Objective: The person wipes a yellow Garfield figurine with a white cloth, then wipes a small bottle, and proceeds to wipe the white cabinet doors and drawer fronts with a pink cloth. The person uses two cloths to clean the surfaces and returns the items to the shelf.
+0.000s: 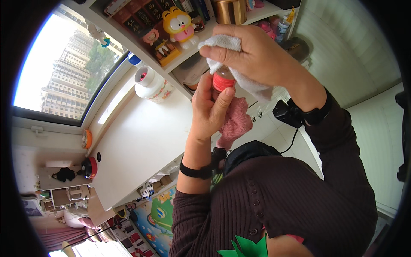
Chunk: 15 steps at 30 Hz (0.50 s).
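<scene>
My left hand grips a small clear bottle with a red label, thumb across its front. Over the bottle's upper end, my right hand presses a white cloth between thumb and fingers. A loose end of that cloth hangs down to the right of the bottle. The bottle's top is hidden beneath cloth and fingers. Below it, beside my left palm, hangs a fuzzy pink cloth; how it is held cannot be told.
A bookshelf stands just ahead, with a yellow cat figurine, a small doll figure, books and a gold-coloured canister. A white jar sits on the white desk at left, below a window.
</scene>
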Each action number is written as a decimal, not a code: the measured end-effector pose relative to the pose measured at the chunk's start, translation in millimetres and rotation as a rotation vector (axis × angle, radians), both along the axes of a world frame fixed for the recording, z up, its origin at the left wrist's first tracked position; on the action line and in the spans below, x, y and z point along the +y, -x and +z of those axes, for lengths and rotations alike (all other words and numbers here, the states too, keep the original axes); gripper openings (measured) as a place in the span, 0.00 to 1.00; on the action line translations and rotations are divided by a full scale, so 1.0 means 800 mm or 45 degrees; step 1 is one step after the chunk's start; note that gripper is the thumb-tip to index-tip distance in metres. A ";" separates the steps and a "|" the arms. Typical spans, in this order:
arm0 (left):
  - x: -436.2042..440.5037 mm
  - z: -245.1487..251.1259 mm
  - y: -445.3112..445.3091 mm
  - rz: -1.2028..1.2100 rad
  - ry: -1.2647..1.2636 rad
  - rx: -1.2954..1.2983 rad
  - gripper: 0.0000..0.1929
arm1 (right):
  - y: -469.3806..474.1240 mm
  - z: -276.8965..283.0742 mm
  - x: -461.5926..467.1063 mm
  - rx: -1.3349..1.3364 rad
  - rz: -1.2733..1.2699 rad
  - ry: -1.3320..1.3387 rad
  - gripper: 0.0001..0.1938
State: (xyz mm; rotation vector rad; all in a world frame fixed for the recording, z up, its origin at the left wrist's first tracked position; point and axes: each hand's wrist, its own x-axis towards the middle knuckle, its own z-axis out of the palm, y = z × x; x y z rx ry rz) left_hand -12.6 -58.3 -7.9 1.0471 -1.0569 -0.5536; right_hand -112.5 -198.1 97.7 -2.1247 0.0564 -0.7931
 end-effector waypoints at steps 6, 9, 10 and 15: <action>0.006 -0.003 0.001 -0.208 0.008 0.120 0.21 | -0.015 -0.014 -0.030 0.168 0.321 -0.461 0.16; 0.006 0.001 0.007 -0.305 0.053 0.309 0.28 | -0.016 -0.014 -0.043 0.061 0.254 -0.415 0.15; 0.006 0.002 0.008 -0.347 0.058 0.387 0.30 | -0.016 -0.012 -0.045 0.000 0.086 -0.500 0.16; 0.005 0.007 0.007 -0.458 0.073 0.573 0.31 | -0.008 -0.015 -0.040 -0.003 0.275 -0.368 0.19</action>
